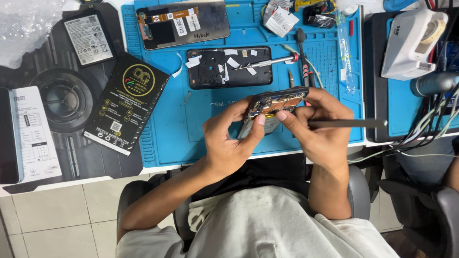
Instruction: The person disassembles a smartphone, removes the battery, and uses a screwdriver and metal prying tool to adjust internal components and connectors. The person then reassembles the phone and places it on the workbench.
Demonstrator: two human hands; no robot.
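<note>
Both hands held an opened phone point(276, 106) tilted on edge at the centre of the frame.

Left hand point(228, 138) gripped the phone's lower left side, thumb pressed on its face; right hand point(319, 128) pinched the right end and also clasped a thin dark tool point(348, 123) pointing right. Above them on the blue mat point(162, 129) lay a black phone frame point(228, 67) with a screwdriver point(267, 62) across it, and a black box point(125, 103) on the worktop point(57, 57) at left.
</note>
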